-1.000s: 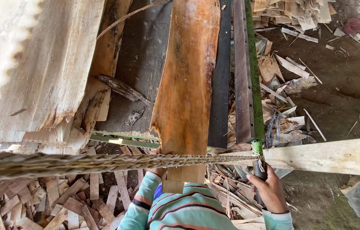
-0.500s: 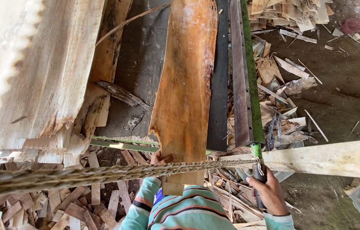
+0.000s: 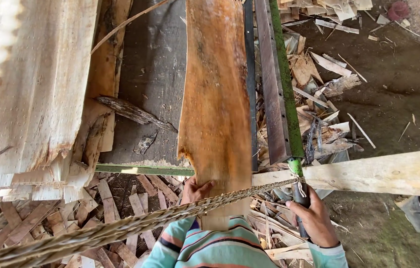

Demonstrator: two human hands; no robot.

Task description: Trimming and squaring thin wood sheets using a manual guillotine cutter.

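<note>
A long orange-brown plank [image 3: 215, 99] with a rough bark edge lies lengthwise on the dark saw table [image 3: 155, 74], its near end reaching my body. My left hand [image 3: 195, 189] grips the plank's near left edge. My right hand [image 3: 313, 218] is closed around a dark handle at the near end of a green rail [image 3: 285, 84] that runs along the plank's right side. A twisted rope [image 3: 135, 226] stretches from the lower left up to the green handle and passes in front of my chest.
A pale sawn log slab [image 3: 26, 94] fills the left side. A light wooden beam [image 3: 384, 173] crosses at right. Offcuts and wood scraps [image 3: 319, 114] litter the dirt floor to the right and below the table.
The plank has slid a little along the table, and the view has shifted slightly. Both hands keep their grips.
</note>
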